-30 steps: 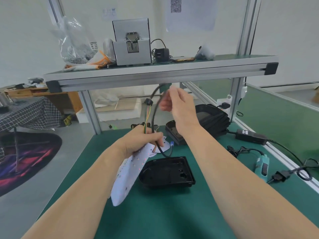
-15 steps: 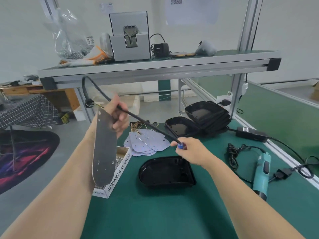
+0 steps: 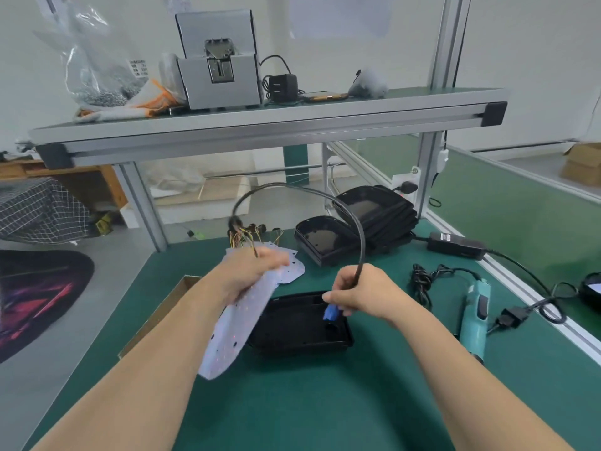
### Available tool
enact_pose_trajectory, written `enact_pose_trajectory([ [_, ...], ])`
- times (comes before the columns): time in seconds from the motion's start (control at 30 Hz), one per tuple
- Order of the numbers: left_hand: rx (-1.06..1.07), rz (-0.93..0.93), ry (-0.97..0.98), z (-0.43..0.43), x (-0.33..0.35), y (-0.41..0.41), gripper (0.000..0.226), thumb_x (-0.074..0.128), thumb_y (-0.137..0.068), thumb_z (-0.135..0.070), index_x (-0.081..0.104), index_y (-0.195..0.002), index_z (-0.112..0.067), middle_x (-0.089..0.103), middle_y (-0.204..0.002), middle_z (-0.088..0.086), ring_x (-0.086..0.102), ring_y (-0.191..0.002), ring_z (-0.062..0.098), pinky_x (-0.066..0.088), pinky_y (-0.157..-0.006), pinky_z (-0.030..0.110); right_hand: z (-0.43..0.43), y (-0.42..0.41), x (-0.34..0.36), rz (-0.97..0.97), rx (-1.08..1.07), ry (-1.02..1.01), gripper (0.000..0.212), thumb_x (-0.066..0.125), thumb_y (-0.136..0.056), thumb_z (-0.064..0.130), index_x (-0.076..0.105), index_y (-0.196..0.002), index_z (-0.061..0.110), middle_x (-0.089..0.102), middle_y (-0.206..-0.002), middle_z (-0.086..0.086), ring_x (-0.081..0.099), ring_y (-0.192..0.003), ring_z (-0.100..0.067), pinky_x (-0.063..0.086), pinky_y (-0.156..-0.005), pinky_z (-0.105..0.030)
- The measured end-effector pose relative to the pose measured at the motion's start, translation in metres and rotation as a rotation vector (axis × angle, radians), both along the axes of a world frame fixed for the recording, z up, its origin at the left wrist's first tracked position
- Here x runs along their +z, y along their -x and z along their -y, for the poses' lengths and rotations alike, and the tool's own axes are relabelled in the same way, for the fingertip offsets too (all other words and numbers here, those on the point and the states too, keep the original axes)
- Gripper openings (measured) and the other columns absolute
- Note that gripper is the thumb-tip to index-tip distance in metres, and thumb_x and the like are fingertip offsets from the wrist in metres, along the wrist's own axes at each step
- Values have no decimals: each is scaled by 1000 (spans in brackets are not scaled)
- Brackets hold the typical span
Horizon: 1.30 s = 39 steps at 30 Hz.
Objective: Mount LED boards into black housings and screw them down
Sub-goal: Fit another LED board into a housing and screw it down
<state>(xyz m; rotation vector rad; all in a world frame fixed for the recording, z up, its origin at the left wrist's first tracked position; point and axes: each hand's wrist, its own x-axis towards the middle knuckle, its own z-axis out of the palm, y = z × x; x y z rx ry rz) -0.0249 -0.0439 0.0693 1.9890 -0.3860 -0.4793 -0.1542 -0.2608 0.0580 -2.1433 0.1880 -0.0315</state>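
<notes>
The left hand [image 3: 250,275] has its fingers closed round the white LED board [image 3: 234,333], which hangs tilted over the left edge of the open black housing [image 3: 292,333] on the green worktop [image 3: 325,402]. Directly above that housing, the right hand [image 3: 361,294] pinches the black cable [image 3: 354,222] just behind its blue connector [image 3: 330,312].

On the green-matted desk [image 3: 318,402]: 1 open black housing [image 3: 292,333] near the middle, and behind it a flat pile of white LED boards [image 3: 294,271] with coloured wires. Further right, another housing [image 3: 320,239] just beside a stack of housings [image 3: 377,213]. At the left edge, a cardboard box [image 3: 162,315]. To the right, a bundled black cord [image 3: 422,283], a teal electric screwdriver [image 3: 474,320] and a black power brick [image 3: 455,246]. On the shelf [image 3: 260,126] above: a grey screw feeder [image 3: 221,76], a clear bag of screws [image 3: 97,83], a black charger [image 3: 282,87] and a phone [image 3: 325,97].
</notes>
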Motion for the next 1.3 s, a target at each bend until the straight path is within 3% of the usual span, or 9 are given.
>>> enact_pose_trajectory([
  [0.07, -73, 53, -262, 10, -9, 2, 28, 77, -84, -30, 75, -108, -17, 72, -112, -2, 63, -106, 15, 44, -73, 20, 4, 3, -6, -30, -11, -31, 15, 81, -81, 12, 68, -76, 5, 75, -71, -10, 70, -60, -16, 57, -63, -24],
  [0.17, -231, 127, -563, 26, -20, 9, 44, 76, -84, -26, 65, -127, -20, 68, -121, -3, 63, -107, 15, 48, -80, 22, 1, 4, -9, -63, -10, 69, 7, 73, -83, 6, 70, -77, 7, 75, -74, -9, 71, -60, -13, 57, -61, -25],
  [0.37, -291, 402, -828, 49, -24, 15, 18, 75, -84, -29, 61, -86, -17, 57, -75, 0, 54, -75, 19, 37, -61, 27, -10, 6, 7, -49, 117, 304, 12, 68, -82, 3, 71, -74, 12, 70, -73, -7, 66, -63, -17, 53, -58, -28],
  [0.5, -305, 372, -776, 41, -20, 14, 38, 69, -87, -17, 45, -58, -11, 36, -57, 5, 34, -55, 19, 26, -53, 29, -17, 10, 11, 4, 151, 484, 16, 60, -87, 4, 66, -76, 15, 64, -87, -3, 61, -82, -22, 51, -70, -29],
  [0.6, -304, 397, -742, 33, -15, 16, 31, 66, -91, -19, 44, -68, -18, 40, -70, 8, 34, -66, 22, 27, -62, 30, -16, 12, 10, 30, 143, 538, 14, 55, -91, 9, 67, -85, 4, 66, -95, -11, 63, -89, -30, 55, -78, -38],
  [0.87, -232, 477, -712, 23, -6, 30, 48, 64, -90, -22, 28, -59, -18, 31, -58, 1, 30, -57, 20, 22, -54, 31, -10, 9, 11, 6, 144, 432, 21, 70, -90, 28, 73, -79, 10, 66, -77, -1, 56, -66, -11, 46, -58, -21],
  [0.97, -178, 473, -676, 17, -6, 34, 40, 63, -89, -23, 35, -61, -18, 39, -59, -2, 37, -59, 20, 26, -55, 32, -6, 12, 19, 27, 104, 338, 40, 70, -88, 47, 68, -68, 13, 58, -61, 5, 50, -55, -9, 39, -52, -21],
  [1.1, -192, 523, -677, 9, 1, 39, 8, 59, -90, -27, 66, -87, -28, 63, -74, -5, 60, -78, 17, 48, -69, 32, -9, 19, 34, 431, -75, 85, 18, 74, -85, 28, 66, -74, 16, 61, -68, 4, 52, -60, -3, 42, -61, -19],
  [1.3, -78, 652, -611, 8, 18, 44, 10, 58, -92, -27, 61, -85, -21, 59, -76, -4, 56, -81, 21, 36, -58, 28, -9, 17, 30, 368, 15, 364, 20, 68, -93, 22, 69, -86, 4, 66, -89, -8, 65, -85, -28, 52, -82, -41],
])
